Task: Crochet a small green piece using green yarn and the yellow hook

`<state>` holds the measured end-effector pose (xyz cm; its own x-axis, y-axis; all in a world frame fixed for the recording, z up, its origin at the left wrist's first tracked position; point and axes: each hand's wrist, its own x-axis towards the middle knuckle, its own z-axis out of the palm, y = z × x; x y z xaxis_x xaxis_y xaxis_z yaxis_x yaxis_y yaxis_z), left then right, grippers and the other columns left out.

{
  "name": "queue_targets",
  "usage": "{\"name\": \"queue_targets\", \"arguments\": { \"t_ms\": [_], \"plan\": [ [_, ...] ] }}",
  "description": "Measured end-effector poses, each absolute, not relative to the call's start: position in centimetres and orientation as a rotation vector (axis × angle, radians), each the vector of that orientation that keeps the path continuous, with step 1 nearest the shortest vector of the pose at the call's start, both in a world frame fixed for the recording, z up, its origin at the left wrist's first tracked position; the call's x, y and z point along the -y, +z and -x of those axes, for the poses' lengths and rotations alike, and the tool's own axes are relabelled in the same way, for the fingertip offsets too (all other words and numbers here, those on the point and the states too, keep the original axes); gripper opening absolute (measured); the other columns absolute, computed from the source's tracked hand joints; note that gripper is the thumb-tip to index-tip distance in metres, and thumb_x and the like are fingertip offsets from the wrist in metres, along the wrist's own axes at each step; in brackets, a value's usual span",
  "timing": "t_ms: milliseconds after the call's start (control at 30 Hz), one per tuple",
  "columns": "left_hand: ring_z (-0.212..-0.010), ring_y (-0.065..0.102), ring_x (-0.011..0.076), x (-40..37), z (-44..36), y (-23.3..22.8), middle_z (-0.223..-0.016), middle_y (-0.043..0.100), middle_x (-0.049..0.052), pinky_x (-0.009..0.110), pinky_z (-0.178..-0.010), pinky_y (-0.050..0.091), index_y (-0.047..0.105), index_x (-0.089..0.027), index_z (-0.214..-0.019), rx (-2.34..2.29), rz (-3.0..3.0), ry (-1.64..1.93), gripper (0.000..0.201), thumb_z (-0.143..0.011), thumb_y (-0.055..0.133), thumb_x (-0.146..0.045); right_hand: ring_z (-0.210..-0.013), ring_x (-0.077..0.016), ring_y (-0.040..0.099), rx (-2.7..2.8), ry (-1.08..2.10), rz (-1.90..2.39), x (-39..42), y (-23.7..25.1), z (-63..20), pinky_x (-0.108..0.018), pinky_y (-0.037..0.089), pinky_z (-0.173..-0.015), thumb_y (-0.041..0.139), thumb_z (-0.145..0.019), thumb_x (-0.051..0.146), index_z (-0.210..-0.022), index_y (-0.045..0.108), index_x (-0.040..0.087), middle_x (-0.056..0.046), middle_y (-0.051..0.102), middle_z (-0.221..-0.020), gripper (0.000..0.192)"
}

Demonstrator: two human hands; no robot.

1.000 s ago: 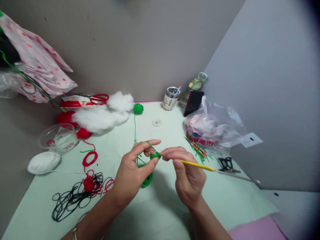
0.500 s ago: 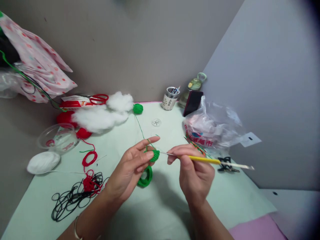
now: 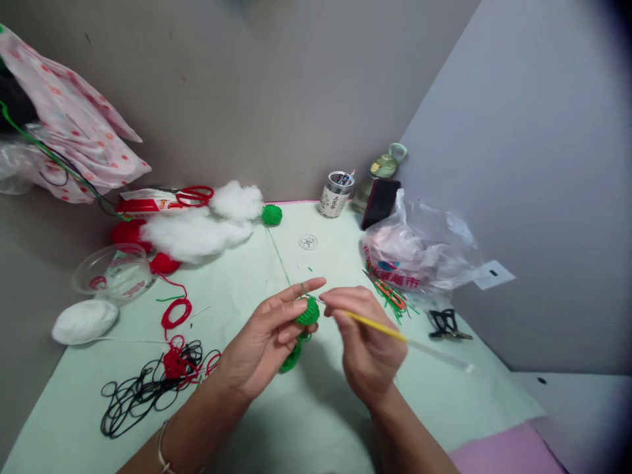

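My left hand (image 3: 266, 329) is closed on a small green crochet piece (image 3: 309, 311), pinched between thumb and fingers, its index finger stretched out with green yarn over it. That yarn runs back to a green yarn ball (image 3: 272, 214). In my right hand (image 3: 370, 349) lies a crochet hook (image 3: 378, 324) with a yellow handle, held like a pen. The hook's tip meets the top of the crochet piece; the exact contact is too small to tell. Below my left fingers hangs or lies another green crocheted part (image 3: 291, 357), partly hidden.
White stuffing (image 3: 197, 234), red scissors (image 3: 195, 196) and a clear plastic bowl (image 3: 116, 273) sit at left, near tangled black cord (image 3: 143, 395). A pen tin (image 3: 334, 197), phone (image 3: 381, 204), plastic bag (image 3: 419, 247) and black claw clip (image 3: 447, 324) stand at right.
My right hand has moved left, bringing the hook to the crochet piece, and the hook now slants down more steeply. My left hand has shifted slightly right, its index finger lower.
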<state>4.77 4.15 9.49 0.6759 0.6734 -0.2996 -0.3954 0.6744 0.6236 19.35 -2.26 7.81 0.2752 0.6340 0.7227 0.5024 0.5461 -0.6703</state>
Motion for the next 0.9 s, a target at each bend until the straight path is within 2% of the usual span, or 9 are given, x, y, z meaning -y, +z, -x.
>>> {"name": "queue_targets", "arguments": {
  "t_ms": [67,133,200,300,400,567,900],
  "plan": [
    [-0.055,0.037,0.0039,-4.4,-4.6,9.7,-0.068,0.052,-0.006,0.019,-0.069,0.046,0.085,-0.018,-0.11,-0.548,-0.571,0.665,0.036,-0.076,0.091,-0.029,-0.072,-0.0142,0.067,1.159,0.389,0.988,1.9,8.0,-19.6,-0.029,0.056,-0.065,0.059,-0.104,0.016,-0.106,0.08,0.029,-0.002,0.075,-0.09,0.025],
    [-0.067,0.051,0.008,-4.3,-4.6,9.6,-0.075,0.061,-0.002,0.019,-0.069,0.045,0.085,-0.022,-0.112,-0.559,-0.668,0.713,0.035,-0.078,0.09,-0.029,-0.066,-0.0125,0.063,1.058,0.599,0.914,1.6,8.1,-19.5,-0.027,0.053,-0.06,0.061,-0.105,0.024,-0.1,0.081,0.029,-0.001,0.073,-0.089,0.021],
    [-0.082,0.059,0.0125,-4.1,-4.6,9.3,-0.086,0.069,0.001,0.021,-0.077,0.047,0.084,-0.026,-0.114,-0.563,-0.8,0.752,0.033,-0.081,0.088,-0.029,-0.072,-0.0138,0.064,1.074,0.657,0.928,1.4,8.0,-19.3,-0.027,0.053,-0.062,0.065,-0.103,0.028,-0.098,0.082,0.028,-0.002,0.075,-0.09,0.018],
    [-0.092,0.06,0.015,-3.9,-4.5,8.8,-0.098,0.071,0.002,0.025,-0.086,0.047,0.081,-0.03,-0.121,-0.557,-0.969,0.76,0.035,-0.087,0.085,-0.033,-0.079,-0.0148,0.065,1.078,0.629,1.007,1.4,7.7,-19.2,-0.027,0.052,-0.067,0.069,-0.101,0.028,-0.098,0.084,0.027,-0.003,0.076,-0.09,0.015],
    [-0.091,0.058,0.0141,-4.0,-4.1,8.5,-0.098,0.066,0.0,0.023,-0.081,0.046,0.079,-0.034,-0.125,-0.58,-1.038,0.741,0.037,-0.088,0.083,-0.034,-0.071,-0.012,0.062,0.958,0.726,0.963,1.4,7.5,-19.5,-0.025,0.051,-0.064,0.069,-0.101,0.031,-0.097,0.083,0.028,-0.002,0.075,-0.088,0.015],
    [-0.073,0.05,0.0095,-4.3,-4.0,8.9,-0.09,0.057,-0.003,0.021,-0.065,0.042,0.079,-0.035,-0.121,-0.645,-1.082,0.734,0.037,-0.086,0.083,-0.028,-0.067,-0.0106,0.063,0.874,0.838,0.886,1.2,7.9,-19.9,-0.024,0.051,-0.062,0.068,-0.102,0.034,-0.091,0.08,0.024,-0.001,0.074,-0.085,0.019],
    [-0.071,0.049,0.0113,-4.1,-3.9,9.5,-0.09,0.056,-0.002,0.025,-0.063,0.041,0.077,-0.033,-0.124,-0.745,-1.205,0.696,0.039,-0.086,0.077,-0.027,-0.076,-0.0132,0.064,1.051,0.739,0.917,1.7,7.7,-20.2,-0.027,0.053,-0.069,0.058,-0.107,0.029,-0.097,0.074,0.024,-0.002,0.074,-0.09,0.02]
  ]
}}
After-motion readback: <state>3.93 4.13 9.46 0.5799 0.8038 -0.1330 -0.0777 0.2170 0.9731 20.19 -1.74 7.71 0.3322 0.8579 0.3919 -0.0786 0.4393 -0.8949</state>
